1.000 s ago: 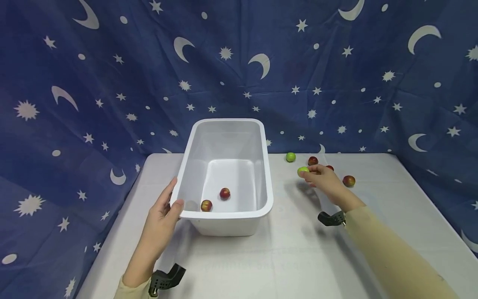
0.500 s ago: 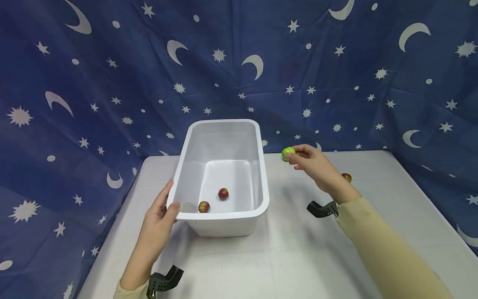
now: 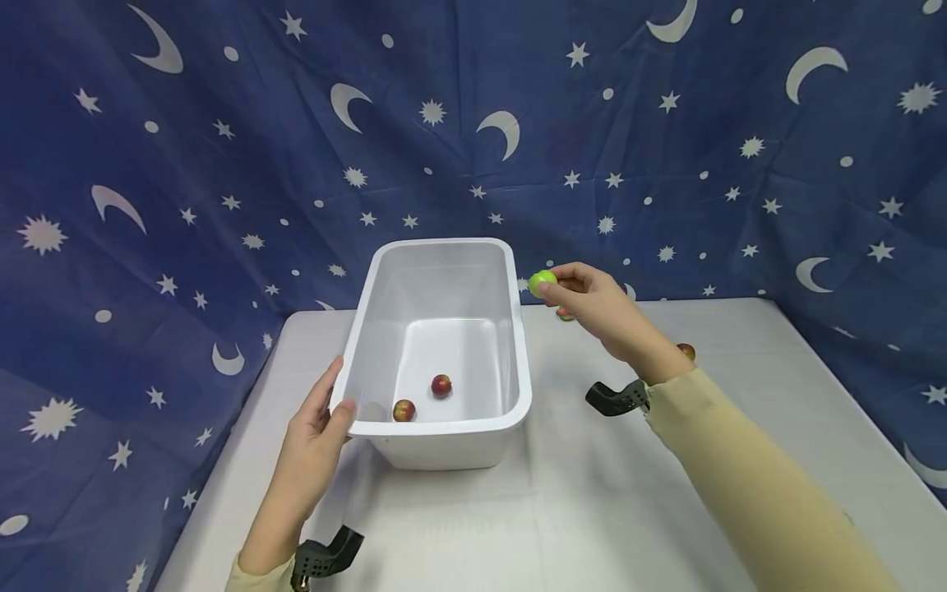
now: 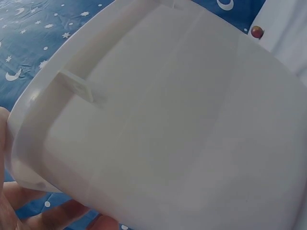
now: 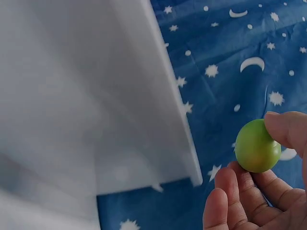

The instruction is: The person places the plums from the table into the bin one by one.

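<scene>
My right hand pinches a small green fruit in the air, just right of the far right rim of the white plastic tub. The right wrist view shows the green fruit between thumb and fingertips beside the tub's rim. Two red fruits lie on the tub's floor. My left hand holds the tub's near left corner, thumb over the rim. The left wrist view is filled by the tub's outer wall.
A white table carries the tub. One red fruit lies behind my right wrist, another fruit peeks out under my right hand. A blue star-and-moon cloth hangs behind and at the sides.
My right hand has lifted the green fruit off the table and carried it up and left to the tub's far right rim. My left hand has stayed on the tub.
</scene>
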